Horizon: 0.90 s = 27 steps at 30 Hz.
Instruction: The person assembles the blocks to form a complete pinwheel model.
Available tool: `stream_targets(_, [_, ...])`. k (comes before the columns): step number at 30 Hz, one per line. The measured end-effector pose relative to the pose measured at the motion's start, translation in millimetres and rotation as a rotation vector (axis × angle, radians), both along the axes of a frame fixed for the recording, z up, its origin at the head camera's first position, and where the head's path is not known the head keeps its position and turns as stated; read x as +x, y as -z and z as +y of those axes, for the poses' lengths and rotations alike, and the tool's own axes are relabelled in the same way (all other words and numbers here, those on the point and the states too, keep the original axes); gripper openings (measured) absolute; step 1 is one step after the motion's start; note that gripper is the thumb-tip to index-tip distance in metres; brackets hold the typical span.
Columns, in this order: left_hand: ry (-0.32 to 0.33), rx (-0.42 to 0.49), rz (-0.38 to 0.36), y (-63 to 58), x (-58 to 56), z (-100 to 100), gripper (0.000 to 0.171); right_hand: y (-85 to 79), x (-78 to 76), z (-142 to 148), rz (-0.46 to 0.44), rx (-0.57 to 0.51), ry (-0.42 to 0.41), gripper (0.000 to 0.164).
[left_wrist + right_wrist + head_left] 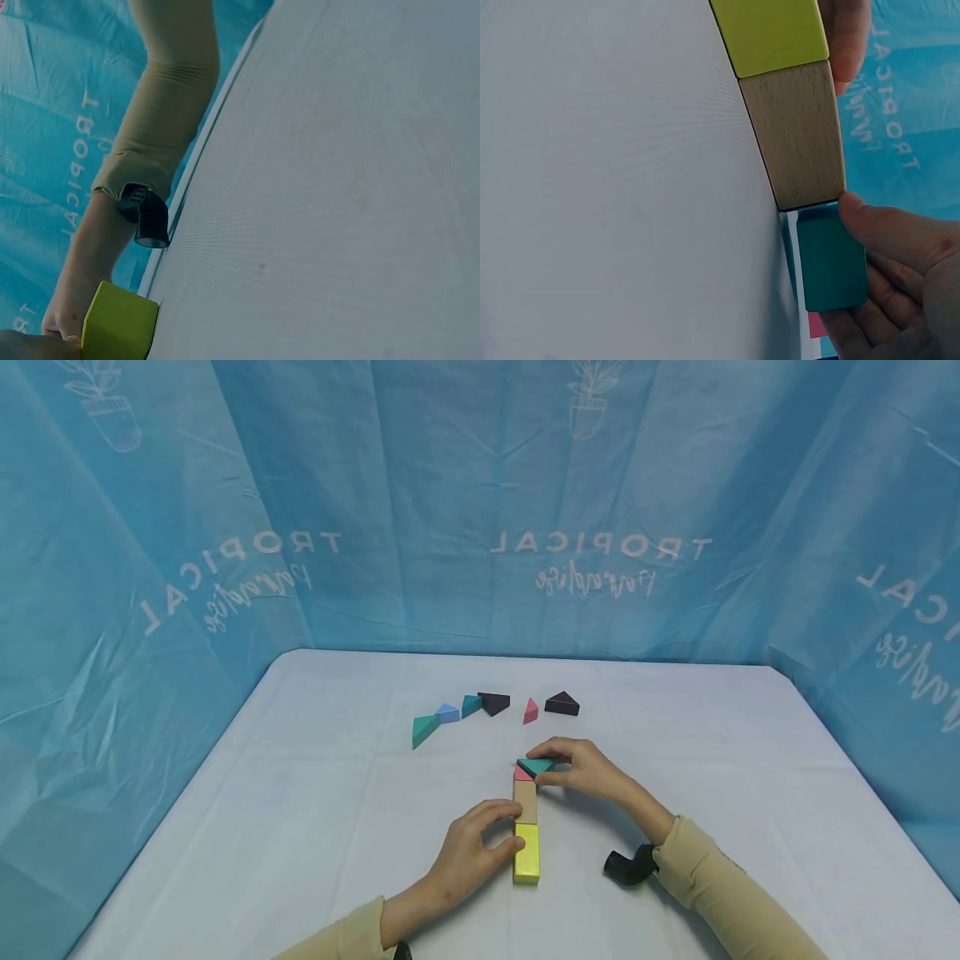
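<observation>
A yellow block [527, 863] and a plain wooden block [528, 802] lie end to end in a row, with a pink triangular block [522, 773] at the far end. My right hand [581, 768] pinches a teal triangular block [536, 766] between thumb and fingers, right at the pink one. In the right wrist view, the teal block [832, 259] sits close by the wooden block's end, the thumb on its near corner. My left hand [472, 847] rests along the row's left side, its thumb at the yellow block and a forefinger at the wooden one.
Farther back on the white table [300, 827] lie a green triangular block [424, 729], a blue one [448, 714], a dark teal one [470, 705], two black blocks [494, 702] and a small pink block [531, 712]. Blue curtains [450, 485] hang behind and beside.
</observation>
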<state>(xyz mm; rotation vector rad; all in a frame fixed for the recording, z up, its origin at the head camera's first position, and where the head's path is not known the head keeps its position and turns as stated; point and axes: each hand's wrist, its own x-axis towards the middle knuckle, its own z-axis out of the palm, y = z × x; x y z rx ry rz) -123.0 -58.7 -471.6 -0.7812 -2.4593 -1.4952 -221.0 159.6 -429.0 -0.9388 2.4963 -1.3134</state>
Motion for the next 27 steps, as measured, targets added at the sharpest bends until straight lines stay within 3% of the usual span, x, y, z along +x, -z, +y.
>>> stream_targets(4, [-0.004,-0.004,0.022,0.9,0.0,0.1,0.039,-9.8,6.3,-1.0,-0.008,0.003,-0.027,0.033])
stream_targets(14, [-0.002,0.005,0.031,1.0,-0.9,0.2,0.039,-7.2,2.0,6.9,-0.052,-0.096,-0.063,0.03])
stream_targets(27, [-0.004,0.007,0.045,3.1,-1.1,0.3,0.038,-6.8,3.0,4.1,-0.053,-0.095,-0.081,0.027])
